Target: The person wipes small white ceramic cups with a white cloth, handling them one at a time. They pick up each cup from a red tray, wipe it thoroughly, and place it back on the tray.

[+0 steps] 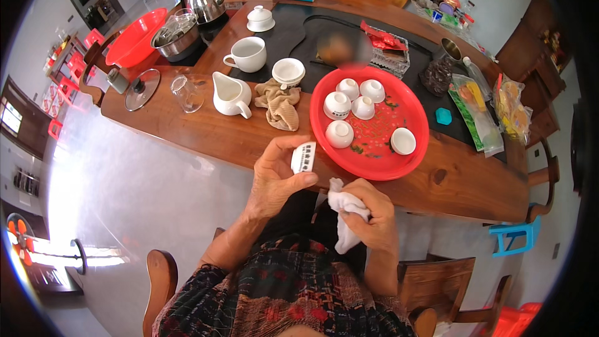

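Observation:
Between the thumb and fingers of my left hand [274, 175] is a small white teacup [304, 158] with dark print, held tilted on its side just off the table's front edge. My right hand [374, 209] grips a crumpled white cloth [347, 206], part of which hangs down below the fingers. Beyond my hands lies a round red tray [380, 165] with a patterned bottom. Several small white cups [340, 134] stand upside down at its left and back. One more cup [403, 141] sits apart at the tray's right side.
Left of the tray are a tan cloth [279, 107], a white pitcher [231, 95], a mug [248, 55] and a glass [186, 93]. A red basin [137, 37], a steel bowl [175, 40] and a kettle [203, 4] stand farther left. Packaged food [513, 106] lies right.

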Demonstrator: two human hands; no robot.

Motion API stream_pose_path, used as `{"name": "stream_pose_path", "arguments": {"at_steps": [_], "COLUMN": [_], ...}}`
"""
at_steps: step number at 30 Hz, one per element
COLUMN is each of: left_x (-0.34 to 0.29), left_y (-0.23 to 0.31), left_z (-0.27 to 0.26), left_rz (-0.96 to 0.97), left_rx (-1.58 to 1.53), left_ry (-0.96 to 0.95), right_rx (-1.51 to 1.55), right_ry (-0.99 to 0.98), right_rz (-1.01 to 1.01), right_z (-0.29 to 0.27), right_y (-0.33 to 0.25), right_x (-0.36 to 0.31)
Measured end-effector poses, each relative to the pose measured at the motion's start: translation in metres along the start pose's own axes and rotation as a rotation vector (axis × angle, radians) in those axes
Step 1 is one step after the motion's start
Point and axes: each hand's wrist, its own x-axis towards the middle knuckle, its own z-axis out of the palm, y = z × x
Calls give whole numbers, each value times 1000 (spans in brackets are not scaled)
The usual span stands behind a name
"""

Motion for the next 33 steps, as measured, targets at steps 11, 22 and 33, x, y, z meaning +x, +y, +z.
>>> {"name": "stream_pose_path", "arguments": {"at_steps": [11,22,33], "left_x": [70,82,80], "left_y": [-17,-31,-29], "left_z": [26,27,24], "left_rz": [334,322,309], "left_rx": [1162,1327,1296], "left_ry": [-145,-224,-224], "right_rx": [44,97,126], "right_ry": [227,287,305], "right_rz": [72,58,103], "right_z": [-14,-22,-18], "right_y": [9,22,23], "right_x": [-23,-27,-24]}}
